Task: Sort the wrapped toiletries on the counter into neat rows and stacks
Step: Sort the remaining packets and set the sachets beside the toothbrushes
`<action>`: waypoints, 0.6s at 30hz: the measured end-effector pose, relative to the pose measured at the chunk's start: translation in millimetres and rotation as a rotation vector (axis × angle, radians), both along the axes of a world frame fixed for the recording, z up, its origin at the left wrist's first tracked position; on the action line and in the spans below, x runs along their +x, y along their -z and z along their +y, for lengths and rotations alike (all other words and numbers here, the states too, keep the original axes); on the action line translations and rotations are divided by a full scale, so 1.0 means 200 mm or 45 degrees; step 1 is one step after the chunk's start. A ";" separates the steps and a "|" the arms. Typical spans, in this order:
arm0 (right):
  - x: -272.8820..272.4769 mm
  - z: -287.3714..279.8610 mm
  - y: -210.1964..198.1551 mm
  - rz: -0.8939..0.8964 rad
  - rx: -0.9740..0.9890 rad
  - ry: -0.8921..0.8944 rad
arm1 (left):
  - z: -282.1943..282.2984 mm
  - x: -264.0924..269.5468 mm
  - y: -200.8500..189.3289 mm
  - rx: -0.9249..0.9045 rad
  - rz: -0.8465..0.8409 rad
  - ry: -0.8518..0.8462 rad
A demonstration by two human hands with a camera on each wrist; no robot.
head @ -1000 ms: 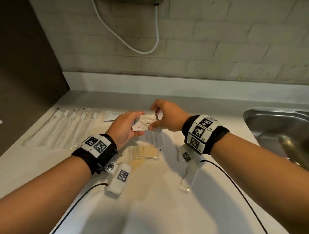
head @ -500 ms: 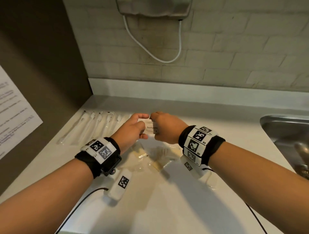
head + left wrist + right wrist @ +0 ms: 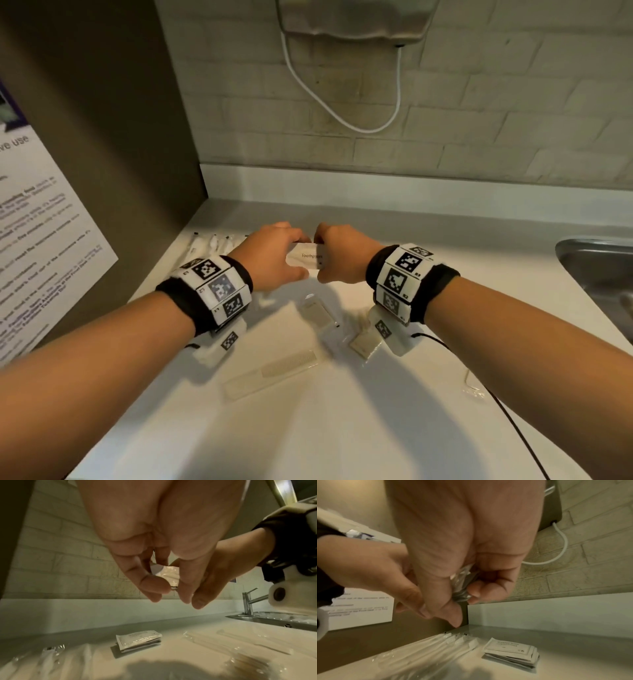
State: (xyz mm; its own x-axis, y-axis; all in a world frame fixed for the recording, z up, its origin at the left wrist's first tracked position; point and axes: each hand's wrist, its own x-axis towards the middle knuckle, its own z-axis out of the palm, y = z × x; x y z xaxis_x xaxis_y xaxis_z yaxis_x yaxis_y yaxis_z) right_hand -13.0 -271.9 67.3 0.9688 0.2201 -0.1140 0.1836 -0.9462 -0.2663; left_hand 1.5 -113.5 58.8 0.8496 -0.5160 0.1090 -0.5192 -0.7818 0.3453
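Both hands hold a small white toothpaste packet (image 3: pixel 306 258) above the counter. My left hand (image 3: pixel 274 255) pinches its left end, and my right hand (image 3: pixel 337 255) curls round its right end. The packet's shiny wrapper (image 3: pixel 167 574) shows between the fingers in the left wrist view and in the right wrist view (image 3: pixel 462 582). Below the hands lies a stack of white shampoo sachets (image 3: pixel 511 651) (image 3: pixel 139 640). A row of wrapped toothbrushes (image 3: pixel 426 650) (image 3: pixel 214 241) lies left of the stack. Wrapped combs (image 3: pixel 274 371) and flat packets (image 3: pixel 317 313) lie under my wrists.
A steel sink (image 3: pixel 599 270) with a tap (image 3: pixel 248 601) sits at the right. The brick wall (image 3: pixel 411 137) carries a box with a white cable (image 3: pixel 342 116). A brown side panel with a printed notice (image 3: pixel 41 240) bounds the counter (image 3: pixel 342 428) at the left.
Both hands moved left and toward the wall with the packet between them. The head view swung left, so the notice came in and the sink slid to the edge.
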 end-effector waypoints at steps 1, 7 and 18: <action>0.01 0.00 -0.01 0.006 0.040 0.022 | 0.00 0.02 -0.01 0.036 -0.008 0.016; 0.07 0.01 0.02 0.016 0.064 0.056 | -0.01 0.09 0.00 0.183 -0.023 0.121; 0.11 0.05 0.08 -0.013 -0.153 0.105 | -0.04 0.17 0.09 0.141 0.001 0.079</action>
State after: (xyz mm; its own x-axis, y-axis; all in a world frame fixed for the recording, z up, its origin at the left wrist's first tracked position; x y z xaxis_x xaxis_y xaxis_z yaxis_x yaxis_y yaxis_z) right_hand 9.6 -262.9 51.0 0.9843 0.1253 -0.1247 0.1063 -0.9831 -0.1488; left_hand 36.2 -120.9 39.9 0.8156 -0.5767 0.0482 -0.5678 -0.7813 0.2591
